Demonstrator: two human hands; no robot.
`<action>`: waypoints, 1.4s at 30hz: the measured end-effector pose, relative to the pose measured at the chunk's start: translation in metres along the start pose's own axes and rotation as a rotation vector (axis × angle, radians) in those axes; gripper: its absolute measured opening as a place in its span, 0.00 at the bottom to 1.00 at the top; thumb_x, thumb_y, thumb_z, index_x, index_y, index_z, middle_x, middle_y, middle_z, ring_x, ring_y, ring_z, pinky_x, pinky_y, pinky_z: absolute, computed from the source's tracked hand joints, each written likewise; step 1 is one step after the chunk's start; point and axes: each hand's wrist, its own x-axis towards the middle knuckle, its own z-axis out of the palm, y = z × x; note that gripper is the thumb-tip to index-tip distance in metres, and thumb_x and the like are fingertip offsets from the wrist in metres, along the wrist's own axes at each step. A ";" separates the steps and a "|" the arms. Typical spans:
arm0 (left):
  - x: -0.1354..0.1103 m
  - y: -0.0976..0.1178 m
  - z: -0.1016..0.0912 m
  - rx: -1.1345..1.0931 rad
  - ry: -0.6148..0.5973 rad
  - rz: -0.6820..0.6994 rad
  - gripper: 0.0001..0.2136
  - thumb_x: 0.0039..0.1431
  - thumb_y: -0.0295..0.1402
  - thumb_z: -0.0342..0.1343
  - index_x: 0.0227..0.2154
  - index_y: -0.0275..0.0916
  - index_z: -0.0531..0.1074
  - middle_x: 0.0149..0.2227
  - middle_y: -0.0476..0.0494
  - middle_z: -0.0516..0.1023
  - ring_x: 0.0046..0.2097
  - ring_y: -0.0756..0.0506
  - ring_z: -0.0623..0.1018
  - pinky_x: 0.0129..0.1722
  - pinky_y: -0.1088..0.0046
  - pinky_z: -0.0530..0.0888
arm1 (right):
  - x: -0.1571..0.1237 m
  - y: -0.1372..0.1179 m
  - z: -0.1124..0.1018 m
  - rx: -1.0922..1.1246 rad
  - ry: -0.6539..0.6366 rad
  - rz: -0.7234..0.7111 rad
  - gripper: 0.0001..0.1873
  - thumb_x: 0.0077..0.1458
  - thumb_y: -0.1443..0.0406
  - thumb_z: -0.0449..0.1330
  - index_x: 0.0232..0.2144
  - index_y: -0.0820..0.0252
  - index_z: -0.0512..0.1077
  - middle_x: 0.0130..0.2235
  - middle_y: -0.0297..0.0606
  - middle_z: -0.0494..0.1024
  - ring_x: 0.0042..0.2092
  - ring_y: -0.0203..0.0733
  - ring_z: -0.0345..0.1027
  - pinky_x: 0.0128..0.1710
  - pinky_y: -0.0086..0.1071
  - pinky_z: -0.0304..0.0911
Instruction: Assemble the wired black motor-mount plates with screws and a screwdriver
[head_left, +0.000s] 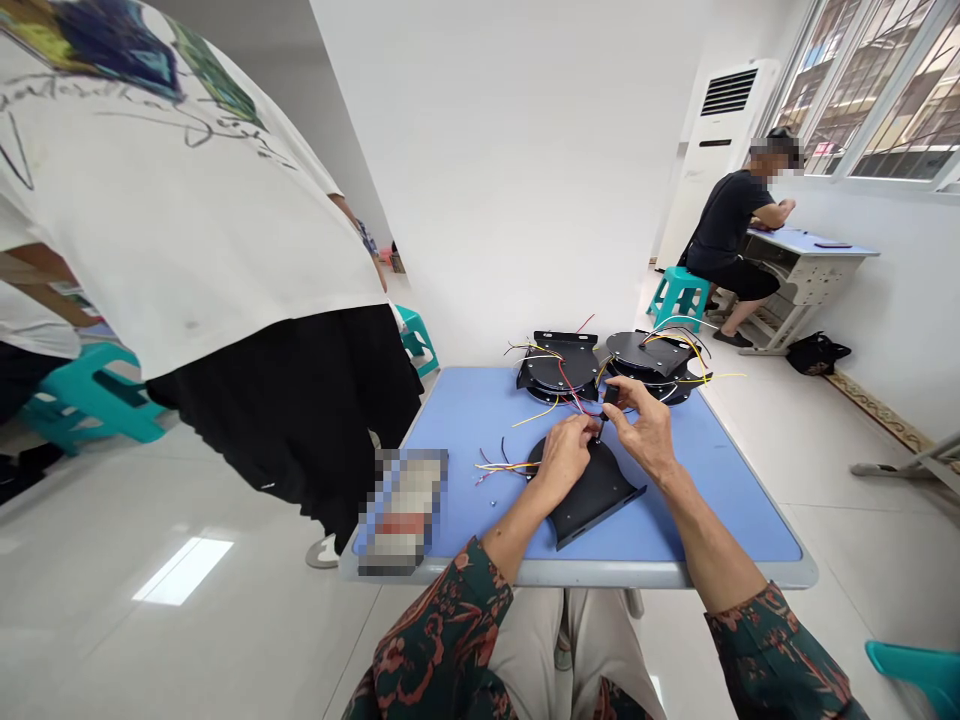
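Right fingers point(636, 391) grip screwdriver point(611, 394); black plate point(596, 492) beneath

Head-worn view, forward and downward

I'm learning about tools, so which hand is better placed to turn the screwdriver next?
Probably the right hand: it grips the screwdriver by its black handle, while the left hand is down near its tip, by the black plate.

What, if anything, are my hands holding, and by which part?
The right hand grips a screwdriver by its black handle. The left hand is at the black plate; whether it grips anything can't be told.
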 end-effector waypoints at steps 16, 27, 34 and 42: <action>0.003 -0.002 0.000 -0.026 -0.016 -0.016 0.13 0.59 0.17 0.52 0.38 0.38 0.78 0.40 0.44 0.83 0.43 0.45 0.80 0.49 0.69 0.75 | 0.003 0.006 -0.003 0.018 -0.044 0.085 0.16 0.58 0.53 0.65 0.43 0.54 0.73 0.32 0.35 0.78 0.32 0.43 0.74 0.35 0.36 0.73; 0.006 -0.002 -0.002 -0.057 -0.062 -0.058 0.14 0.59 0.18 0.51 0.38 0.38 0.79 0.40 0.44 0.83 0.43 0.44 0.80 0.49 0.69 0.73 | 0.008 0.016 -0.011 0.401 -0.241 0.148 0.17 0.58 0.54 0.67 0.45 0.55 0.72 0.39 0.38 0.81 0.39 0.44 0.77 0.43 0.41 0.73; 0.009 0.000 -0.005 -0.075 -0.095 -0.057 0.08 0.62 0.26 0.57 0.36 0.39 0.81 0.37 0.46 0.84 0.40 0.44 0.80 0.44 0.70 0.73 | 0.007 0.007 -0.008 0.346 -0.256 0.150 0.17 0.62 0.54 0.62 0.50 0.55 0.72 0.39 0.38 0.81 0.39 0.43 0.77 0.42 0.39 0.73; 0.014 0.001 -0.001 0.032 -0.045 -0.065 0.06 0.62 0.27 0.58 0.35 0.40 0.81 0.37 0.45 0.84 0.41 0.43 0.80 0.43 0.71 0.71 | 0.006 -0.004 0.000 0.109 -0.066 0.108 0.13 0.58 0.60 0.65 0.45 0.53 0.78 0.36 0.35 0.78 0.36 0.41 0.71 0.41 0.36 0.72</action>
